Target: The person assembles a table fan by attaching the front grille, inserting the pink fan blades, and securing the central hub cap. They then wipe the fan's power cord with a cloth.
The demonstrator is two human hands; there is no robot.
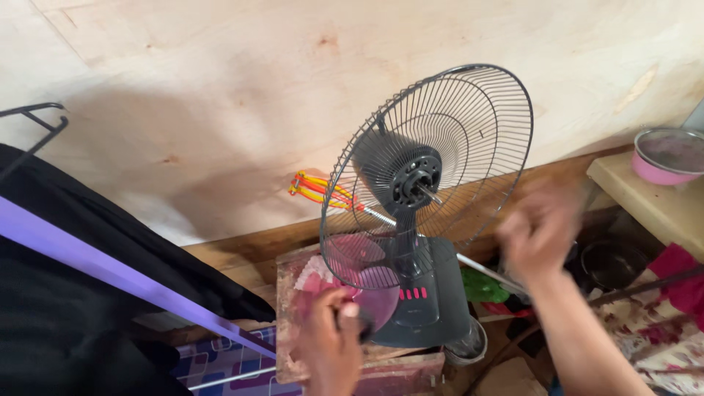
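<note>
Gripping a small dark object (too hidden to identify), the left hand sits at the grey fan's base. Farther up, the blurred right hand looks loosely clenched beside the wire guard, touching nothing visible, before the plywood wall.

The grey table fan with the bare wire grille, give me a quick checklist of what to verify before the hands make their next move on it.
1. Blades off: ok. The grey table fan shows only its bare motor shaft inside the rear wire grille.
2. Front guard off: ok, none is fitted.
3. Fan steady on its base: ok, it stands upright on the worn wooden box.
4. Left hand grip: ok, closed on a dark handle by the base; what the tool is, cannot tell.
5. Right hand: cannot tell, motion-blurred.
6. Power unplugged: cannot tell, no plug in view.
</note>
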